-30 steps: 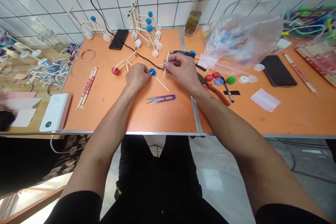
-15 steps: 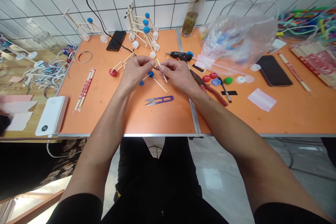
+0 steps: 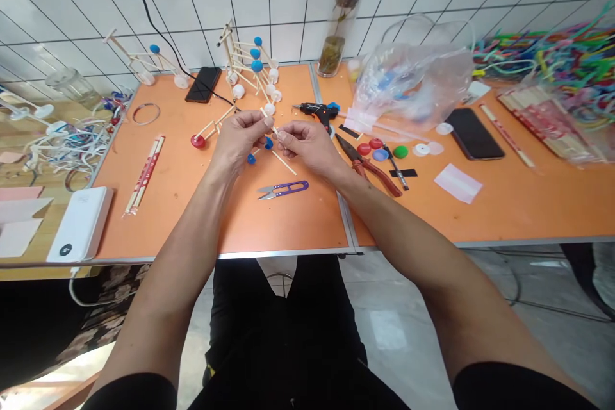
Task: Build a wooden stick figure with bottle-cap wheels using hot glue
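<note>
I take the purple snips (image 3: 277,191) on the orange tabletop (image 3: 192,224) as my mark. Beyond them, my left hand (image 3: 243,141) has thumb and forefinger pinched on the upper part of a thin pale stick (image 3: 264,113). My right hand (image 3: 305,146), also beyond the snips, closes thumb and fingertips near that stick's lower end; I can't make out its other fingers fully. So the stick is on the far side of the snips, slanting between my two hands. Another stick (image 3: 284,163) and two blue caps (image 3: 268,142) crowd the stretch between my fingers and the snips, so room is tight there. On my side of the snips, orange surface runs to the metal front edge (image 3: 283,254). Left of the snips, it widens towards the wrapped chopsticks (image 3: 145,174), with the white power bank (image 3: 84,224) farther left, at the table's side edge. Right of the snips come the metal seam (image 3: 346,221) and, slightly farther off, the pliers (image 3: 359,159). Well beyond the snips, the glue gun (image 3: 319,114) narrows the far side.
</note>
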